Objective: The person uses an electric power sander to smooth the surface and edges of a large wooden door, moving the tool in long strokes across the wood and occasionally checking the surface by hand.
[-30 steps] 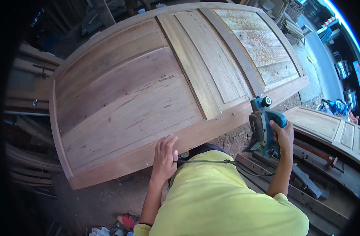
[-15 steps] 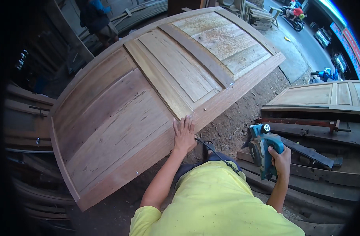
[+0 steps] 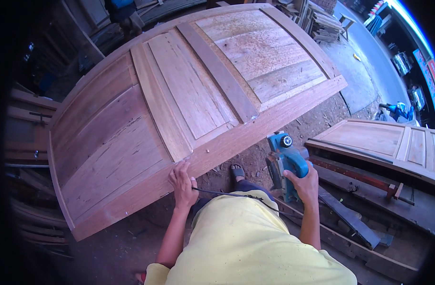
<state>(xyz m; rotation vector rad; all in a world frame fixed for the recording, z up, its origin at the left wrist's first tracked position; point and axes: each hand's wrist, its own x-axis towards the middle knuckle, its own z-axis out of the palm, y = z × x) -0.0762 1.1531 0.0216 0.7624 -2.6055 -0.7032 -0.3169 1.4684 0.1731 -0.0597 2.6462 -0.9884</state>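
Door [image 3: 179, 109], one big wooden panelled slab, lies flat from 9 to 1 o'clock. Left hand [image 3: 181, 183] presses open-palmed on its near edge. Right hand [image 3: 304, 183] clenched around one blue electric planer [image 3: 284, 161] at 3 o'clock, off the door. One second door [image 3: 388, 142] lies right.

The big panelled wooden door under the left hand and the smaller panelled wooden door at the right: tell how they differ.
The big panelled wooden door fills the middle; the smaller panelled wooden door shows only partly at the right edge. The left hand rests on the big door's near edge; no hand touches the smaller one. Both are bare, unpainted wood with framed panels.
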